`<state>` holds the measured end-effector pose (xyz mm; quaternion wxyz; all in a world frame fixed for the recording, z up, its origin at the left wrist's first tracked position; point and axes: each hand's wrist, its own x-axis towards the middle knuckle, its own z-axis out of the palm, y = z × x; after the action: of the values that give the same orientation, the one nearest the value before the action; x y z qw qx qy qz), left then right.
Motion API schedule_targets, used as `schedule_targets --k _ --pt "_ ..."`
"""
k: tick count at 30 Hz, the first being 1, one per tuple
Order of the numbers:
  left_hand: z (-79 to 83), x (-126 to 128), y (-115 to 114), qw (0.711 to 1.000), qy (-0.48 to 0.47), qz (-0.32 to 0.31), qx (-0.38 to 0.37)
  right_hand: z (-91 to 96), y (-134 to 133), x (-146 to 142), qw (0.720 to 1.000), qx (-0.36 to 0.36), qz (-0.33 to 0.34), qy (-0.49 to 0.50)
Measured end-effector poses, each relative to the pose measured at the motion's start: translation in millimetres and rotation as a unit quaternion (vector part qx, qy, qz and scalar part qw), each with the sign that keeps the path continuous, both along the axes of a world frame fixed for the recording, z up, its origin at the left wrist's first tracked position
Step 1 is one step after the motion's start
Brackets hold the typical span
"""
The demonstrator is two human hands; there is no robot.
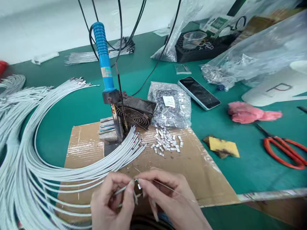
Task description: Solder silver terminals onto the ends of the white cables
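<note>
Low over the cardboard sheet (192,179), my left hand (111,203) pinches the end of a white cable (120,190) between thumb and forefinger. My right hand (168,198) meets it fingertip to fingertip, also closed in a pinch. A small whitish piece (139,186) shows between the fingertips; its kind is too small to make out. Across the right fingers runs a thin pale wire (168,187). To the left lies a large bundle of white cables (96,171), ends toward the middle. Small silvery-white pieces (166,142) are scattered beyond my hands.
A blue-handled soldering iron (103,54) stands tip down by a metal block (107,129) and a black fan (139,111). Behind are a plastic bag (170,105) and a phone (199,92). Rightward lie a yellow pad (223,147), pink cloth (251,112) and red-handled scissors (283,150).
</note>
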<state>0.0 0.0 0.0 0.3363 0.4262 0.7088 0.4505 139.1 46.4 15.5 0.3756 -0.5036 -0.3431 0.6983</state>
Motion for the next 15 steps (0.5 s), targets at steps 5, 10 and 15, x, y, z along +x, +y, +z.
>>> schedule_targets --k 5,10,15 --pt "7.0 5.1 1.7 1.0 -0.017 0.004 0.004 0.9 -5.3 -3.4 0.999 0.03 -0.019 0.0" --pt "21.7 8.5 10.9 0.993 -0.106 0.045 -0.034 -8.9 -11.5 -0.3 0.972 0.208 0.001 -0.107" --pt "30.3 8.0 20.1 0.966 -0.241 0.054 -0.08 -13.6 -8.8 11.0 0.886 0.42 0.031 -0.195"
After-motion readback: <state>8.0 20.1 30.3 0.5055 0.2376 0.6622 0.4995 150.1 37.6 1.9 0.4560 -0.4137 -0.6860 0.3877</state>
